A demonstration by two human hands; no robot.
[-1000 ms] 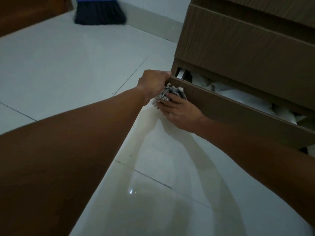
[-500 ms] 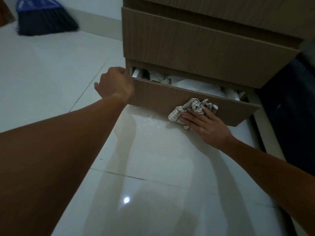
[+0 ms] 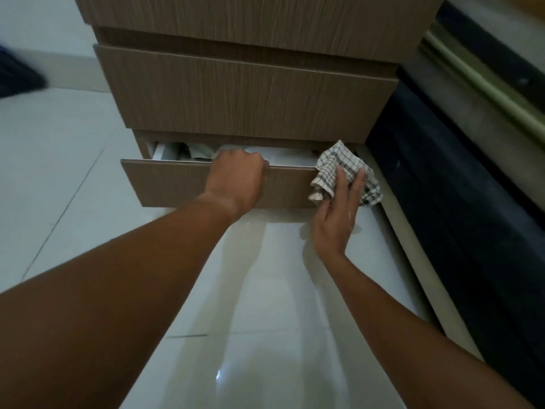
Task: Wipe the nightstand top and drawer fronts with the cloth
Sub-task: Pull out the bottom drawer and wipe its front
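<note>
Head view, dim light. The nightstand (image 3: 250, 93) stood on a pale tiled floor (image 3: 259, 290); wood-grain fronts, no brand, label or writing readable anywhere.

The bottom drawer (image 3: 177, 184) was pulled partly out; pale, paper-like contents (image 3: 283, 157) showed in the gap behind its front, too unclear to identify. The drawer front above it (image 3: 244, 93) sat closed.

Left hand (image 3: 239, 178): fingers curled over the top edge of the bottom drawer front, near its middle, gripping that edge.

Right hand (image 3: 339, 214): fingers spread and extended, pressing the checked cloth (image 3: 342, 169) against the right end of the bottom drawer front. The cloth, white with a dark grid, was bunched; it covered the front's upper right corner and hung past its right edge.

To the right of the nightstand, a dark low surface (image 3: 442, 202) ran along the floor, with a greenish rail (image 3: 483, 93) above it. At the left frame edge, a dark blurred object (image 3: 17, 78) lay on the floor, unidentifiable.
</note>
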